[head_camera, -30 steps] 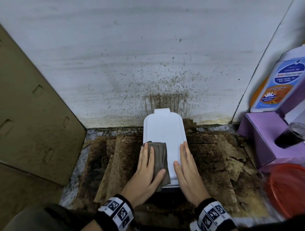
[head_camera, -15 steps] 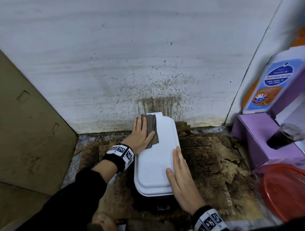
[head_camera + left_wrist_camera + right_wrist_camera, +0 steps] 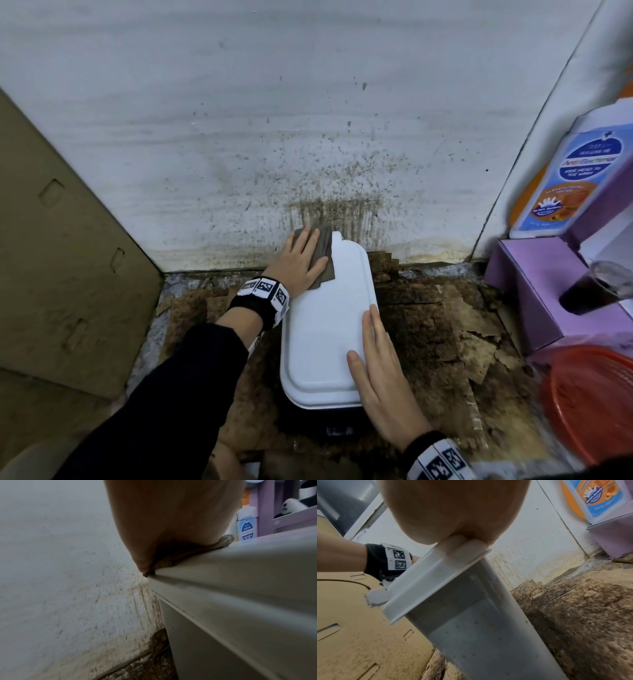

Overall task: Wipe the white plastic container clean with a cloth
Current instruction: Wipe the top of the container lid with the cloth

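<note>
A tall white plastic container point(image 3: 325, 329) with a flat white lid stands on the stained floor against the wall. My left hand point(image 3: 301, 262) lies flat on a folded grey-brown cloth point(image 3: 325, 255) at the lid's far left corner, fingers straight. In the left wrist view the cloth point(image 3: 175, 559) is squeezed between my palm and the lid edge point(image 3: 223, 582). My right hand point(image 3: 376, 363) rests flat along the lid's near right edge, fingers straight. The right wrist view shows the container's speckled side wall point(image 3: 471, 628) under the lid rim.
A spattered white wall point(image 3: 308, 137) rises right behind the container. Brown cardboard point(image 3: 61, 274) leans at the left. A purple box point(image 3: 541, 294), a wash bottle point(image 3: 568, 178), a dark cup point(image 3: 596, 287) and a red basket point(image 3: 592, 404) crowd the right. Torn dirty cardboard point(image 3: 445, 329) covers the floor.
My left hand has slid the cloth from the lid's near end to its far left corner. The right hand has stayed on the lid's right edge.
</note>
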`<act>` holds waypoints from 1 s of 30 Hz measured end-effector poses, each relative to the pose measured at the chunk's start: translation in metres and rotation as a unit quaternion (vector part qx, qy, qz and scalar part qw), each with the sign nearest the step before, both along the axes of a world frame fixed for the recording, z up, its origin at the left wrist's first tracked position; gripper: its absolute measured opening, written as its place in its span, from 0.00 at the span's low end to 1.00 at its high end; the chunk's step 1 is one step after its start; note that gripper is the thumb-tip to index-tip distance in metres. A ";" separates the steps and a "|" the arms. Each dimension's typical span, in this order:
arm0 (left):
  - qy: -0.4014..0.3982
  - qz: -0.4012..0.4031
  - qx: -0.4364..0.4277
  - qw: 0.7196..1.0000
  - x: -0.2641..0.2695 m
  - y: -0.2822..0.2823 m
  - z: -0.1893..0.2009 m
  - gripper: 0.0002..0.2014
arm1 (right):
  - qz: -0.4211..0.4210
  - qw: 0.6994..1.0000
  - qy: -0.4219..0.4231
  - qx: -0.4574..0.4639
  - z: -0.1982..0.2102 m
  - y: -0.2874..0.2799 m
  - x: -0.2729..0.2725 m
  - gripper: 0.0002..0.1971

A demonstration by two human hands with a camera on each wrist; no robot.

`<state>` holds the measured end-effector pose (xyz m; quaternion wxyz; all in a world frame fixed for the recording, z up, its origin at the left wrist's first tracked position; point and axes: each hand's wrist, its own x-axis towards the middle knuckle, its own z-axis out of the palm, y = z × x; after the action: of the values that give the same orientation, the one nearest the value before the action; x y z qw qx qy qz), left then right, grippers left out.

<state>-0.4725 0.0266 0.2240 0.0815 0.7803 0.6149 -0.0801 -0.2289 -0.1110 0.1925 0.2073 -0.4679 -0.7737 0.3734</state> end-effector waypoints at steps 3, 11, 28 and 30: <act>-0.058 0.016 -0.016 0.998 -0.003 -0.012 -0.008 0.40 | -0.003 1.000 0.006 0.007 -0.001 0.001 0.000 0.35; -0.229 0.140 -0.026 0.963 0.017 -0.074 -0.010 0.38 | -0.007 1.000 0.007 0.013 -0.007 0.000 -0.001 0.34; -0.269 0.125 0.024 0.955 0.057 -0.199 -0.026 0.38 | -0.003 0.999 0.003 0.050 -0.013 -0.003 0.003 0.36; -0.316 0.135 0.014 0.939 0.056 -0.195 -0.025 0.39 | -0.006 0.998 0.004 0.056 -0.014 -0.002 0.003 0.37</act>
<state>-0.4164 -0.1688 0.1986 0.2702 0.6766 0.6578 0.1911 -0.2261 -0.1127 0.1783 0.2386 -0.4590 -0.7895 0.3303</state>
